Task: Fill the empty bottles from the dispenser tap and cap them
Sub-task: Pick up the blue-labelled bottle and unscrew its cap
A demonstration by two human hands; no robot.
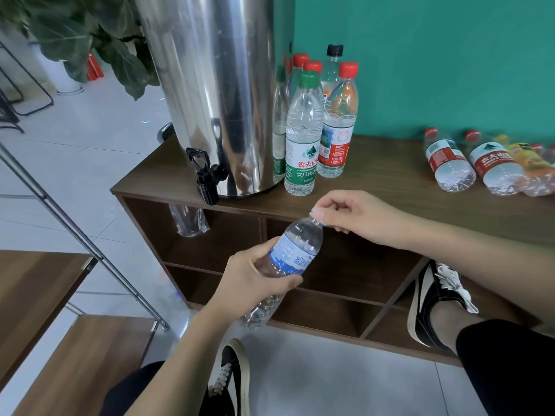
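Hands meet on a blue-label bottle (295, 250) held tilted in front of the cabinet (390, 187), below its top edge. Left hand (255, 277) wraps the bottle's middle, thumb across the label, fingers curled behind. Right hand (357, 217) pinches the neck end w/ curled fingers; cap itself is hidden under the fingertips, so can't tell if it's on. Bottle's base points down toward the floor, neck up-right toward the cabinet. Two black-and-white sneakers show: one (231, 382) on the floor in front of the cabinet, other (432, 301) at its lower right shelf. On cabinet top, left end: steel dispenser (210, 94), its black tap (204, 172) overhanging the front edge. Clear plastic bag (189, 220) hangs under the tap in the upper left shelf opening. Just right of the dispenser stands a group of capped bottles, green-cap bottle (301, 136) nearest the front, red-cap bottle (339, 121) beside it, black-cap bottle (332, 64) behind. Far right of cabinet top: lying bottles (450, 160), on their sides, red caps toward the teal wall (435, 55). Potted plant (75, 40) sits beyond the dispenser, left.
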